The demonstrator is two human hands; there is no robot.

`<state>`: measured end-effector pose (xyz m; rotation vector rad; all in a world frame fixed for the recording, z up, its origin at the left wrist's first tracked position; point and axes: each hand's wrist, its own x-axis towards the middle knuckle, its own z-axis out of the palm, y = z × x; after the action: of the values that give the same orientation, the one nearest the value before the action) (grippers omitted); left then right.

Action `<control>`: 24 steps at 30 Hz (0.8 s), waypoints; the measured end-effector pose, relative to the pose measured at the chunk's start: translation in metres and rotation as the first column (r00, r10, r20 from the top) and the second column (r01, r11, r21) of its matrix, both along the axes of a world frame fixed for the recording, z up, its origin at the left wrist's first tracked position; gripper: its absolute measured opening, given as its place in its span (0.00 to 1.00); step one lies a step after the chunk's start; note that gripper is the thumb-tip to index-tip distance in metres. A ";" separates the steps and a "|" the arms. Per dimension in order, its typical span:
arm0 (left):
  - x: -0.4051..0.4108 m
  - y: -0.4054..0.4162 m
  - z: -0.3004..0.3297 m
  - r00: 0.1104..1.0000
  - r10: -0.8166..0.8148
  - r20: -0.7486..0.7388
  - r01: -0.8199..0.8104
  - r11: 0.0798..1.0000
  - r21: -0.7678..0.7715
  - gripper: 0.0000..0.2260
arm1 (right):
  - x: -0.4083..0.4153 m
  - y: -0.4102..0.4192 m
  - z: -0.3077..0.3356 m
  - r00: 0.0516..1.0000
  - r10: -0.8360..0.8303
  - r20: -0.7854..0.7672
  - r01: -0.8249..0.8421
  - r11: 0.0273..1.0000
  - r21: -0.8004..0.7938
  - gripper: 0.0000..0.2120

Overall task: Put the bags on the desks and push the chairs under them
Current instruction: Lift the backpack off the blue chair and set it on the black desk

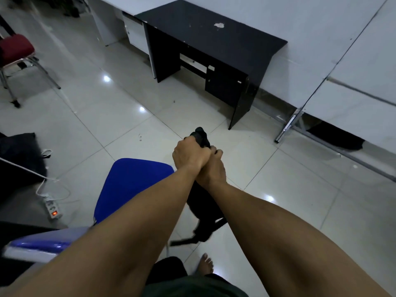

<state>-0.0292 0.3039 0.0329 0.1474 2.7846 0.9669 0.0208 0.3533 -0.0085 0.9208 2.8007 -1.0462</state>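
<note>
Currently both hands are clenched together on the top of a black bag (204, 213), which hangs off the floor below the forearms. The left hand (189, 156) is closed in a fist over the bag's upper part, which pokes out dark above the knuckles. The right hand (212, 168) is closed just beside it, touching it, with its fingers curled round the same part of the bag. A strap trails from the bag's lower end, blurred.

A blue chair (130, 185) stands directly left of the bag, its seat under the left forearm. The black worktop (214, 33) stands against the wall ahead, well apart from the bag; its top carries a pale scuff. A white worktop (132, 5) adjoins it on the left. A red chair (16, 49) stands at the left edge, away from both worktops. A power strip (53, 209) with a lit switch lies on the tiled floor (96, 103) beside a white cable. A bare foot (205, 264) shows below the bag.
</note>
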 end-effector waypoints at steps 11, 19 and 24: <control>-0.046 0.081 0.023 0.951 -0.300 0.076 0.245 0.879 0.408 0.15 | -0.011 0.130 0.041 0.947 -0.250 -0.200 0.252 0.968 -0.013 0.10; -0.152 0.138 0.005 0.844 -0.536 -0.033 0.512 0.822 -0.247 0.37 | -0.052 0.208 0.038 0.960 -0.190 -0.206 0.181 0.981 -0.065 0.09; -0.214 0.191 0.001 0.702 -0.697 0.145 0.704 0.649 -0.287 0.19 | -0.084 0.256 0.041 0.955 -0.211 -0.209 0.201 0.977 -0.067 0.10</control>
<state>-0.2435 0.4953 0.0337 1.0691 2.4365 0.2949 -0.0627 0.6091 0.0323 1.1843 2.8837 -1.3051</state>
